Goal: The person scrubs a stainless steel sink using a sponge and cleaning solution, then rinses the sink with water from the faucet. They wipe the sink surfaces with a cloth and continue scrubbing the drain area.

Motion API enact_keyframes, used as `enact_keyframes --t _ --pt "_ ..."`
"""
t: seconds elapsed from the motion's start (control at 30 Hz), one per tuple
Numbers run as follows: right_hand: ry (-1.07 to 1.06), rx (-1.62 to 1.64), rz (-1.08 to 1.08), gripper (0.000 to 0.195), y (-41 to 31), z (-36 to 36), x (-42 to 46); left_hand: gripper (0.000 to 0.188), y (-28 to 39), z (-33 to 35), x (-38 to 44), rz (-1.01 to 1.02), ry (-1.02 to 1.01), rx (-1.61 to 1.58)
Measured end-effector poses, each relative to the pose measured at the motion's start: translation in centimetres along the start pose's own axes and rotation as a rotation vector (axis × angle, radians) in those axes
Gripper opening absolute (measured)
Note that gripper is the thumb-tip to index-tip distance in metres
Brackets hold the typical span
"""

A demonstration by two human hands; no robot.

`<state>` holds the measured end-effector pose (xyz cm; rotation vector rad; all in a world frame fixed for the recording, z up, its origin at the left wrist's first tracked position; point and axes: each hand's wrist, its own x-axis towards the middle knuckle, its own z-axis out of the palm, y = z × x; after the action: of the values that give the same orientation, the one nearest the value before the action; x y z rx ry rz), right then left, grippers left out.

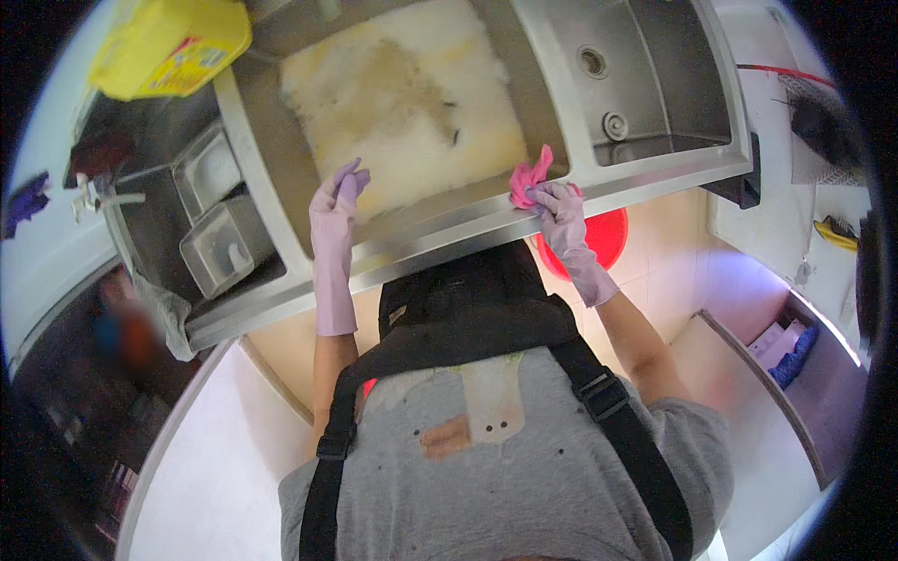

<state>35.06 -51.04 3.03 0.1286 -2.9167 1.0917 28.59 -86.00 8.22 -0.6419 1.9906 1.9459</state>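
My left hand (335, 193), in a pale lilac rubber glove, hangs over the front left part of the middle sink basin (266, 154). Its fingers are apart from the thumb and hold nothing. In that basin lies a broad whitish mass (410, 105) with brown and yellowish stains; whether it is suds or a soaked pad, I cannot tell. A few small dark bits (454, 137) show on it. At the front rim, my right hand (560, 210), gloved alike, pinches a crumpled pink cloth (531, 177).
Metal trays (224, 245) sit in the left basin, near a tap (105, 198). A yellow plastic container (172, 49) stands at the back left. The right basin (631, 77) has a drain and a loose strainer. Below the front rim is a red bucket (596, 242).
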Motion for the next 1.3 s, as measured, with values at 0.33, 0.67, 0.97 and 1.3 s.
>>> enact_keyframes --t 0.33,0.67,0.97,1.3 --pt "-0.517 0.254 -0.422 0.025 -21.4 21.3 0.7 0.037 -1.9 -18.1 -1.2 0.172 0.265 -0.263" --pt "-0.366 -0.199 -0.811 0.028 -27.5 30.1 9.8 0.04 -4.6 -22.7 -1.9 0.069 0.409 -0.322" --pt "-0.104 0.433 -0.621 0.013 -29.5 31.7 24.8 0.044 -2.3 -18.2 0.2 0.273 0.451 -0.171" --pt "-0.171 0.438 -0.362 0.037 -17.0 26.0 19.5 0.054 -0.9 -14.6 3.9 0.054 0.533 0.974"
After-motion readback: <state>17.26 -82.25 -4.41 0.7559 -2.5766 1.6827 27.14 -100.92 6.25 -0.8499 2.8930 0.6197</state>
